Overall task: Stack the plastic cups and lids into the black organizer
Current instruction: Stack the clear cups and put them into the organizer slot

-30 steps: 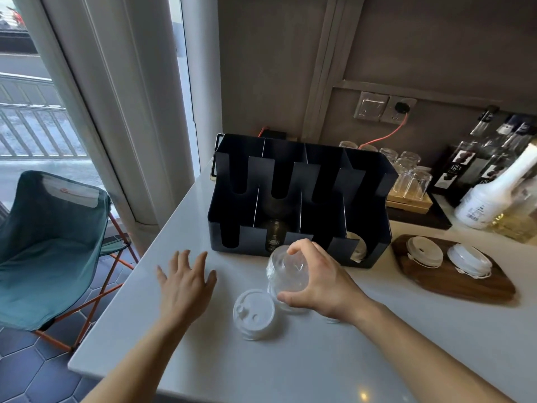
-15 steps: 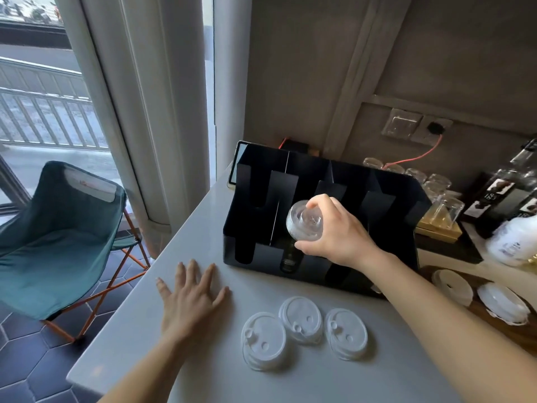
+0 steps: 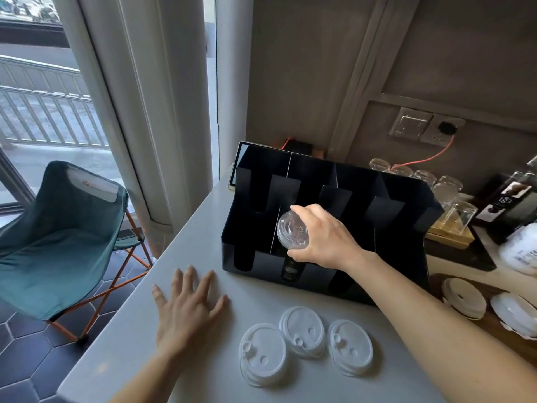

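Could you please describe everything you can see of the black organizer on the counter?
The black organizer is an open-topped box of matte black sheet, split by upright dividers into several bays with slotted fronts. It stands on the white counter near the wall. The right hand holds a clear plastic cup over a left-of-middle bay, where something dark already sits.

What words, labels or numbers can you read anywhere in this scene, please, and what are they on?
None can be read for certain.
Dark bottle: large pale characters, too distorted.
Label low in the black organizer: too small.
White bottle: print blurred.
Chair: orange mark, unreadable.
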### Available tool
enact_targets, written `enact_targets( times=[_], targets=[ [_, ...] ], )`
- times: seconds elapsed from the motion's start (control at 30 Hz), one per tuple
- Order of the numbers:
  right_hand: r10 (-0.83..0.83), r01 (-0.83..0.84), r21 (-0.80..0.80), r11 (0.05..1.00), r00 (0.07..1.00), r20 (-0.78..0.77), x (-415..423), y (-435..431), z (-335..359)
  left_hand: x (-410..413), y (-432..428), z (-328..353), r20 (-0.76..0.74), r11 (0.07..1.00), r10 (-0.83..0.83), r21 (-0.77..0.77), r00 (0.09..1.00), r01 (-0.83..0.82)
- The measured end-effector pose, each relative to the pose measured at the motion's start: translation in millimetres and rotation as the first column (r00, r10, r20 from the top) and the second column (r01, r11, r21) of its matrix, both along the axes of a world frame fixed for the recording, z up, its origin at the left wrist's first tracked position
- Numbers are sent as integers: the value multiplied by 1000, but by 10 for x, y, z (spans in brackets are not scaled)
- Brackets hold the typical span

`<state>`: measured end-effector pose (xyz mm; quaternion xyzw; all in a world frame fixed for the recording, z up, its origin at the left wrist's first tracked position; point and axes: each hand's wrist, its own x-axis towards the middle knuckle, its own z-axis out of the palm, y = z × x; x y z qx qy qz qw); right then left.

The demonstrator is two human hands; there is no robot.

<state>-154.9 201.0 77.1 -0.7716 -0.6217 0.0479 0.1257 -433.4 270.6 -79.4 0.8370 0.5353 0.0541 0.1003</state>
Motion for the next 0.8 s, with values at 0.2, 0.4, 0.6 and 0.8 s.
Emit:
enact_targets(
  times=[0.2, 0.4, 0.6, 0.8],
  targets=[
    [52, -54, 18, 998, 995, 89, 24, 2, -114, 8, -16, 15, -5, 1000, 4, 1, 1000, -4],
    [83, -84, -4, 996, 980, 183, 47, 46, -180, 2, -11, 14, 1, 1000, 9, -2, 1000, -9],
    [96, -94, -21, 995, 966, 241, 44, 68, -208, 5, -11, 22, -6, 1000, 8, -2, 1000, -8],
    [104, -92, -56, 994, 954, 281, 29, 74, -220, 3, -12, 28, -1, 1000, 7, 1, 1000, -7]
  ],
)
